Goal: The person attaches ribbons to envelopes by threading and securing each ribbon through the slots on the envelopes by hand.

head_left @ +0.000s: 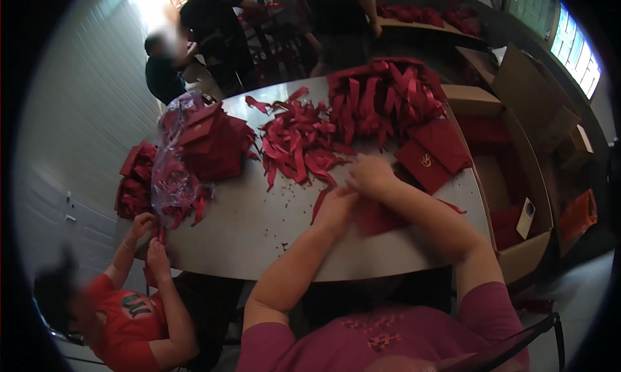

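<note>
A flat red pouch is pressed to the grey table near its 6 o'clock edge, pinched by the closed left hand and gripped by the curled right hand. At 12 o'clock, loose red ribbons are heaped; finished red pouches are stacked at 2 o'clock. At 8 o'clock, another person's hands are seen at the table edge.

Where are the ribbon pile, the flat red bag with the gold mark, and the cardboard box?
ribbon pile (294, 142), head view, middle of heap.
flat red bag (424, 165), head view, beside gold mark.
cardboard box (521, 255), head view, front wall.
</note>
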`<state>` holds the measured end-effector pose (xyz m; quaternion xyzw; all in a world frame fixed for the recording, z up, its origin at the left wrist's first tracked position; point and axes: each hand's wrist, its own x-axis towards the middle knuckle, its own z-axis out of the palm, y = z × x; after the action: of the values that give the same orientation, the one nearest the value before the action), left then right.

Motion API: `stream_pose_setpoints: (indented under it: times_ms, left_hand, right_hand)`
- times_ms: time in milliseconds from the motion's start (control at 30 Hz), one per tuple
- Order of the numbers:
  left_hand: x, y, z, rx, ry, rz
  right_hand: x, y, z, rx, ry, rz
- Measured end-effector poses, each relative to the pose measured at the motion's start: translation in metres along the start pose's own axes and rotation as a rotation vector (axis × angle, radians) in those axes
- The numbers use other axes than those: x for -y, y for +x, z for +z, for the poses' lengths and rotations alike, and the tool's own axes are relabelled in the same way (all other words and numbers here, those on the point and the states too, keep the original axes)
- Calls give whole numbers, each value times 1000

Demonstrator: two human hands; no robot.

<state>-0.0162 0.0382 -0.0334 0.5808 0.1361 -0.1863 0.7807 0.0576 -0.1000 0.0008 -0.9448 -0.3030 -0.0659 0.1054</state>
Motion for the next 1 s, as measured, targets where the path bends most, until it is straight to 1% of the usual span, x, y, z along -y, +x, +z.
stream_pose_setpoints:
  times_ms: [33, 67, 100, 133, 167, 200, 267, 300, 333, 367, 400, 433, 467, 500, 533, 567, 633, 700, 767, 800, 900, 933, 1000]
  left_hand:
    - [-6, -3, 1, -35, 99, 11]
    - [-6, -8, 4, -19, -26, 21]
    - [-11, -9, 2, -23, -27, 24]
    - [-10, -9, 3, -24, -42, 47]
    - [-5, -9, 5, -17, -62, 53]
    - [-5, -10, 8, -8, -222, 55]
    - [-11, -12, 8, -9, -275, 10]
    - [-5, -8, 5, -1, -285, -22]
    - [-2, -4, 1, 11, -323, 30]
    - [-1, -2, -1, 20, -358, 94]
    - [-4, -4, 0, 73, -338, 116]
    - [-8, -5, 1, 71, -336, 115]
    - [-11, -7, 2, 73, -323, 106]
    - [-10, -7, 2, 73, -311, 92]
    - [-9, -6, 2, 69, -309, 83]
    - [-8, -3, 0, 74, -306, 86]
    - [-7, -6, 0, 74, -297, 79]
    - [-12, -11, 0, 85, -334, 77]
    - [-10, -8, -2, 70, -323, 75]
    - [-11, -8, -2, 58, -319, 76]
    - [-11, -9, 2, 54, -381, 116]
    - [-13, -11, 3, 51, -375, 108]
    - [-18, -16, 5, 62, -359, 114]
  right_hand:
    - [-2, 12, 2, -35, 4, -18]
    - [-6, 17, 6, 16, 93, 24]
    - [-9, 17, 10, 85, 179, 74]
    - [-12, 22, 8, 156, 125, 67]
    - [-17, 22, 10, 53, 174, 32]
    - [-20, 15, 12, -40, 224, 15]
    - [-21, 9, -9, -267, 388, -20]
    - [-18, -6, -31, -236, 531, 55]
    - [-12, -14, -55, -216, 677, 121]
    - [-9, -23, -73, -212, 679, 126]
    - [-8, -39, -89, -231, 727, 179]
    - [-8, -53, -99, -250, 775, 231]
    - [-9, -63, -104, -249, 779, 233]
    - [-10, -74, -106, -212, 849, 242]
    - [-11, -81, -106, -177, 919, 252]
    - [-12, -84, -100, -173, 927, 260]
    - [-11, -88, -75, -104, 1149, 211]
    - [-7, -86, -50, -112, 1161, 228]
    - [-6, -82, -31, 62, 1201, 295]
    - [-2, -81, -25, -31, 1316, 248]
    - [-2, -77, -21, -43, 1355, 273]
    - [-5, -77, -20, -44, 1363, 279]
    - [-12, -76, -18, 55, 1328, 363]
